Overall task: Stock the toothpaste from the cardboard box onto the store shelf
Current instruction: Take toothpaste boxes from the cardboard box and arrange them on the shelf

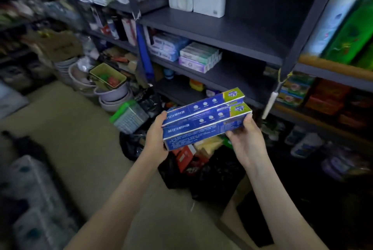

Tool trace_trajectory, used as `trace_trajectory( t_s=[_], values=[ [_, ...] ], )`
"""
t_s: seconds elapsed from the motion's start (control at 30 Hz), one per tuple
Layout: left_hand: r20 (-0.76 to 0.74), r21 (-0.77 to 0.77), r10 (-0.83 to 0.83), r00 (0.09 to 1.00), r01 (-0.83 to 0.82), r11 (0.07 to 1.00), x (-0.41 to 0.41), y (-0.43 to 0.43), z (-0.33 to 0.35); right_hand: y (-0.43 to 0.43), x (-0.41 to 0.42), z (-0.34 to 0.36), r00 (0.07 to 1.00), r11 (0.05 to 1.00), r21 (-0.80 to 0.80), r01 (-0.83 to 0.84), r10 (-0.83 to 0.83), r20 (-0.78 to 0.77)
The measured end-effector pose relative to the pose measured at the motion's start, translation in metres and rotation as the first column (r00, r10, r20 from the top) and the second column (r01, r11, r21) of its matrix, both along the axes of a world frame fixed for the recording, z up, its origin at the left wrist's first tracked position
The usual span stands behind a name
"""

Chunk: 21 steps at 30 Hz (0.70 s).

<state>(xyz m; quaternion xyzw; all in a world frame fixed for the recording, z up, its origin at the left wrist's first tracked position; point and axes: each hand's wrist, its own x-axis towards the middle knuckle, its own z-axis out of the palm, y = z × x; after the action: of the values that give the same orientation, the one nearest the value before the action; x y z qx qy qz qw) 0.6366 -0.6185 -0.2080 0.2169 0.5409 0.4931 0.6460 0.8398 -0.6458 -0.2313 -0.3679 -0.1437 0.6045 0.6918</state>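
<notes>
As we hold the goods at this moment, we enter them so.

Item: cartons [203, 120] of toothpaste, blue with green ends, at least two stacked flat. We cannot tell whether a third lies beneath.

Position: in the air at mid-view, below and in front of the shelf [238, 80], touching nothing but our hands.

Long axis: across us, with the left end lower and the right end higher. The green ends point right, and the axis lies oblique to the shelf's front edge, right end toward it.

Left hand [156, 138]: clasps the left end, thumb over the top carton and fingers curled underneath.

Right hand [245, 140]: clasps the right end, thumb up against the end face and fingers curled below. Both hands carry the stack.

Shelf: a dark board, up and ahead of the stack. Its left part bears stock [199, 57], pale green and purple cartons in a pile, but the blur hides how their long axes run. Bare board lies to the right of that pile.

Box [230, 215]: tan cardboard, low beside our right forearm, contents hidden.

Governing relation, as we judge it: the bare board lies forward and up from the stack, just past its right end. The right hand is therefore nearer and would lead, with the left following to square the stack to the edge.

Risk: the upper carton, which sits a little back from the lower, may slide.
</notes>
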Motion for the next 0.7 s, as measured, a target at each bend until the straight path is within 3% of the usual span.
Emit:
trace_trajectory(
  t_s=[0.1, 0.23, 0.33, 0.5, 0.6, 0.7],
  values=[
    [-0.035, 0.041, -0.019, 0.999, 0.021, 0.999, -0.024, 0.03, -0.005, 0.034, -0.013, 0.005, 0.995, 0.993, -0.094, -0.077, 0.071, -0.067],
    [-0.175, 0.097, -0.089, 0.981, 0.107, 0.989, -0.048, 0.069, -0.022, 0.076, -0.019, 0.01, 0.951, 0.93, -0.307, -0.201, 0.261, 0.168],
    [-0.288, 0.148, -0.18, 0.941, 0.229, 0.962, -0.064, 0.105, -0.034, 0.117, -0.034, 0.001, 0.88, 0.893, -0.401, -0.205, 0.347, 0.325],
    [-0.369, 0.248, -0.218, 0.903, 0.322, 0.914, -0.086, 0.179, -0.035, 0.201, -0.063, -0.025, 0.941, 0.94, -0.316, -0.129, 0.217, 0.26],
    [-0.335, 0.258, -0.102, 0.937, 0.195, 0.946, -0.098, 0.233, -0.034, 0.25, -0.08, -0.034, 0.972, 0.96, -0.272, -0.065, 0.123, 0.201],
    [-0.335, 0.085, -0.08, 0.939, 0.114, 0.99, -0.113, 0.282, -0.033, 0.291, -0.095, -0.034, 0.987, 0.981, -0.196, 0.001, 0.03, 0.158]
  ],
)
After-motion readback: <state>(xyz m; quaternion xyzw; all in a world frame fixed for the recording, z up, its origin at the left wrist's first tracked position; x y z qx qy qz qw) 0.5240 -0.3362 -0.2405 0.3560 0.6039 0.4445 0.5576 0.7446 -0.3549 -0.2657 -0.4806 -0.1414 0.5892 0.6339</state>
